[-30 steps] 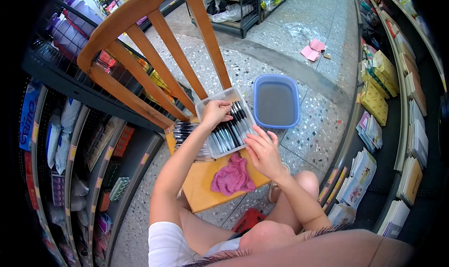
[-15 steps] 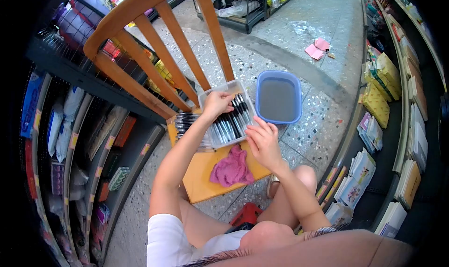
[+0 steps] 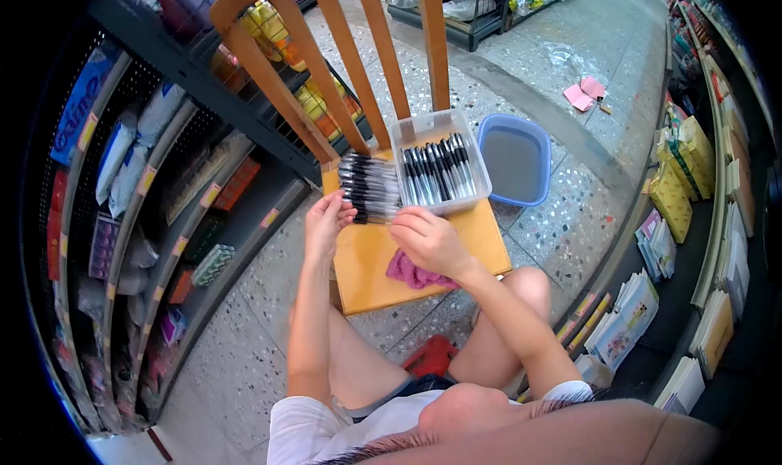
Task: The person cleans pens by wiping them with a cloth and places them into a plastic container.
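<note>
At the near end of a row of black-and-clear pens (image 3: 368,176) on the wooden chair, my left hand (image 3: 327,219) pinches the black end of a pen (image 3: 376,218). My right hand (image 3: 429,241) has its fingers closed at the other end of that pen, close to the front-left corner of a clear plastic box (image 3: 479,190). Inside the box, several more pens (image 3: 438,172) lie side by side. A pink cloth (image 3: 413,271) rests on the chair seat (image 3: 366,282), partly hidden beneath my right hand and wrist.
Right of the chair, a blue basin (image 3: 544,190) of greyish water stands on the floor. The slatted chair back (image 3: 383,46) rises behind the box. Stocked shelves curve along the left (image 3: 175,253) and right (image 3: 707,245). Pink paper (image 3: 583,95) lies farther off on the floor.
My left hand has left the box and moved to the pen row on its left. My right hand has shifted from the box's right side to its front-left corner. The view has shifted too.
</note>
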